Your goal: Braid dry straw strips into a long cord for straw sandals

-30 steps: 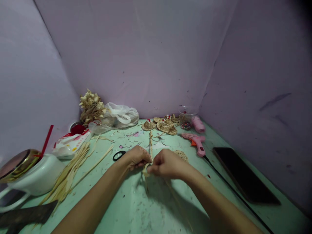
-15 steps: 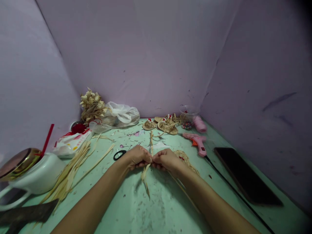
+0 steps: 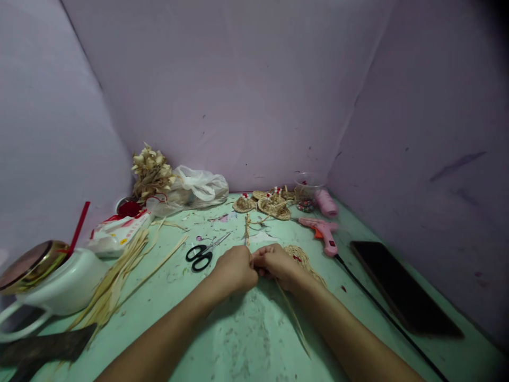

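A narrow braid of dried straw-coloured strips [image 3: 247, 229] runs away from me along the table, its near end at my hands. My left hand [image 3: 236, 269] is closed over that end, its back turned up so the fingers are mostly hidden. Pressed close beside it, my right hand [image 3: 274, 260] pinches at the same end with thumb and forefinger. One loose strip [image 3: 294, 318] trails from under my right hand toward me. Black-handled scissors [image 3: 202, 256] lie just left of my left hand. A coiled straw piece with red beads [image 3: 298, 255] rests partly behind my right wrist.
Dried strips [image 3: 115, 281], a white teapot-like vessel [image 3: 75, 281] and a dark blade-like tool [image 3: 51, 345] stand left. Small woven hats [image 3: 274, 207] sit at the back. A pink glue gun [image 3: 324, 231], its cord and a phone-like black slab [image 3: 401, 286] lie right.
My left hand has turned over and shifted right against my right hand, uncovering the scissors. The loose ends that hung below my hands are out of sight; one strip now shows by my right wrist.
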Action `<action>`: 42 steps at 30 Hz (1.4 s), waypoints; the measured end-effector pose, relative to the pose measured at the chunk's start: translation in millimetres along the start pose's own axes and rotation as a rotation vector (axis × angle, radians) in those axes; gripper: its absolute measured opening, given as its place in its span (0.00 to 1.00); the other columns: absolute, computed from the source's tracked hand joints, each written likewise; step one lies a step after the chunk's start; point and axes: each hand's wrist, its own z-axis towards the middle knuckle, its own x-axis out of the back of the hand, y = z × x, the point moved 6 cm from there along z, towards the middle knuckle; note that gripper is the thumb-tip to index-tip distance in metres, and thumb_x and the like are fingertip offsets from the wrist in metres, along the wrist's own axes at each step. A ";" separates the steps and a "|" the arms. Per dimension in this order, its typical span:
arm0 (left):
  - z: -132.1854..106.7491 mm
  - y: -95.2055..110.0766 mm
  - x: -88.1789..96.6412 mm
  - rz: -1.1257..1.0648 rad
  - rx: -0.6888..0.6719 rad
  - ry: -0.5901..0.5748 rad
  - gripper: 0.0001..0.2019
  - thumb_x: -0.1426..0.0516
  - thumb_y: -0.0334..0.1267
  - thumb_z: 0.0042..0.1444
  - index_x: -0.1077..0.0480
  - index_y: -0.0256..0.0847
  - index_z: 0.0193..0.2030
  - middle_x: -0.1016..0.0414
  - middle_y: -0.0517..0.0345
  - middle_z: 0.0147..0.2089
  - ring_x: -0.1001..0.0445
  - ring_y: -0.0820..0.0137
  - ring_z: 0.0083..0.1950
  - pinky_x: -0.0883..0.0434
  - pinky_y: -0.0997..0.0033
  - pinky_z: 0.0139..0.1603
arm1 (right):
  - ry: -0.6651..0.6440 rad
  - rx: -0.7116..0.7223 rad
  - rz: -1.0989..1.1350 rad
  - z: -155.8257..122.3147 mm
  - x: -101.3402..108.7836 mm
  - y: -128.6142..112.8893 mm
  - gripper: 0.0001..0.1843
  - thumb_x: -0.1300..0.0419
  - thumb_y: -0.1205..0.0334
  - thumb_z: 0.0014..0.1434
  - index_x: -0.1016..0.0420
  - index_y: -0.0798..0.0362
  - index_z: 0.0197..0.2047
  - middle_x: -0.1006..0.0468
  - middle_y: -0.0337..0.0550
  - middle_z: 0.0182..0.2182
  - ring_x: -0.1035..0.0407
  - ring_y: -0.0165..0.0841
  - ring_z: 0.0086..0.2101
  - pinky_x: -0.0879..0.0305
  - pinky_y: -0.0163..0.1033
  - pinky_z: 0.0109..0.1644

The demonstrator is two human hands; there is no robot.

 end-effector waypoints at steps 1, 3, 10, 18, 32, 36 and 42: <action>-0.5 0.8 0.1 0.008 -0.008 -0.013 0.03 0.47 0.32 0.36 0.33 0.36 0.18 0.36 0.57 0.16 0.37 0.73 0.21 0.47 0.76 0.19 | -0.002 0.006 -0.003 0.2 0.5 0.1 0.07 0.50 0.75 0.35 0.33 0.59 0.13 0.39 0.33 0.07 0.50 0.20 0.12 0.60 0.28 0.14; 0.2 -1.5 -1.0 -0.066 0.006 -0.143 0.04 0.47 0.33 0.37 0.33 0.35 0.18 0.35 0.58 0.15 0.38 0.74 0.18 0.46 0.77 0.18 | -0.026 0.026 -0.007 0.6 0.7 -0.3 0.06 0.49 0.75 0.35 0.34 0.59 0.13 0.40 0.32 0.07 0.52 0.19 0.11 0.61 0.28 0.15; 15.5 -20.1 9.3 -0.681 0.189 -0.203 0.04 0.48 0.31 0.41 0.34 0.33 0.23 0.31 0.58 0.20 0.38 0.78 0.14 0.45 0.79 0.13 | -0.165 0.072 0.046 -1.4 -0.9 -4.4 0.03 0.44 0.70 0.37 0.32 0.59 0.16 0.36 0.34 0.12 0.51 0.19 0.14 0.62 0.29 0.17; 22.2 -25.0 -12.6 -0.645 0.219 -0.271 0.04 0.48 0.29 0.39 0.36 0.32 0.17 0.39 0.61 0.12 0.42 0.78 0.12 0.45 0.78 0.13 | -0.163 0.136 -0.101 5.2 -1.0 -1.8 0.03 0.45 0.73 0.37 0.30 0.60 0.18 0.34 0.34 0.13 0.49 0.19 0.14 0.56 0.28 0.17; 28.6 -22.0 -1.3 -0.311 -0.029 -0.087 0.04 0.49 0.28 0.32 0.34 0.34 0.15 0.45 0.66 0.12 0.49 0.79 0.17 0.51 0.78 0.17 | -0.256 -0.029 -0.107 0.6 5.2 2.2 0.15 0.51 0.65 0.52 0.31 0.61 0.19 0.35 0.38 0.12 0.46 0.20 0.12 0.54 0.26 0.14; 30.5 -22.7 -4.6 -0.373 -0.052 -0.135 0.03 0.48 0.30 0.33 0.34 0.34 0.15 0.46 0.67 0.12 0.51 0.80 0.17 0.52 0.78 0.17 | -0.252 -0.143 0.014 4.2 4.1 8.3 0.15 0.54 0.69 0.52 0.30 0.62 0.21 0.33 0.40 0.15 0.45 0.20 0.12 0.56 0.25 0.11; 32.2 -23.5 -6.8 -0.468 -0.067 -0.144 0.03 0.48 0.29 0.32 0.34 0.34 0.14 0.46 0.67 0.12 0.51 0.81 0.16 0.52 0.79 0.17 | -0.203 -0.126 -0.034 3.4 6.6 7.0 0.07 0.47 0.72 0.43 0.33 0.62 0.17 0.34 0.38 0.13 0.47 0.18 0.12 0.58 0.24 0.11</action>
